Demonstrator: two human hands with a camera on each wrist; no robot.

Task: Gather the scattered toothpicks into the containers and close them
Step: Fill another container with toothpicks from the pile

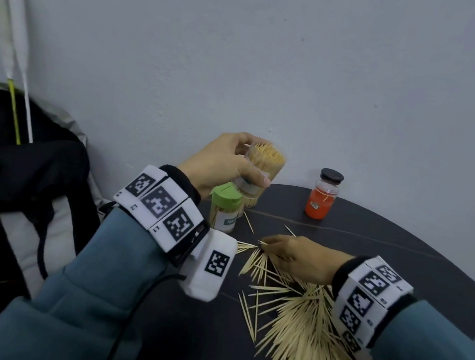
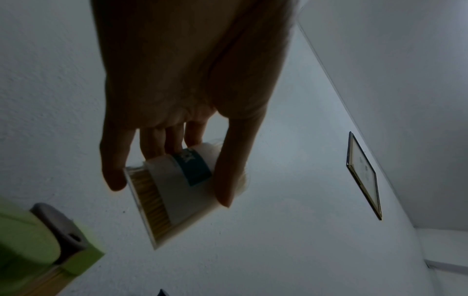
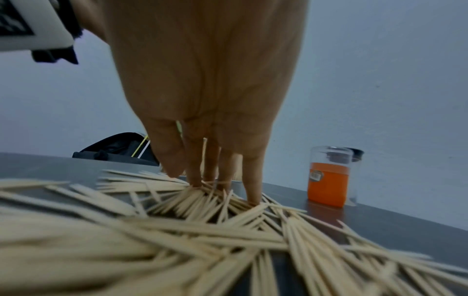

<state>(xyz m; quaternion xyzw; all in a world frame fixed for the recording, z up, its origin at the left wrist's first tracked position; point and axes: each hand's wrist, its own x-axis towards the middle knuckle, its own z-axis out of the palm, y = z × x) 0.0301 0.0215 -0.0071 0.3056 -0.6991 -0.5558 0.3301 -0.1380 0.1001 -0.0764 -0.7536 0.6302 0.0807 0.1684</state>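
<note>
Hundreds of loose toothpicks (image 1: 308,338) fan across the dark round table (image 1: 405,245), the thick of the pile at about five o'clock from the right hand (image 1: 295,258). Their long axes mostly run from near right to far left, tips pointing toward eleven o'clock. The right hand's fingertips (image 3: 197,180) press down into the pile's far edge, seemingly bunching a cluster; whether they pinch any yet is unclear. At about eleven o'clock from it, the left hand (image 1: 226,162) grips an open clear container (image 1: 262,168), already packed with toothpicks, lifted and tilted, mouth up and toward one o'clock. Just below it stands a green-lidded container (image 1: 225,208); an orange jar (image 1: 322,198) stands apart at one o'clock.
</note>
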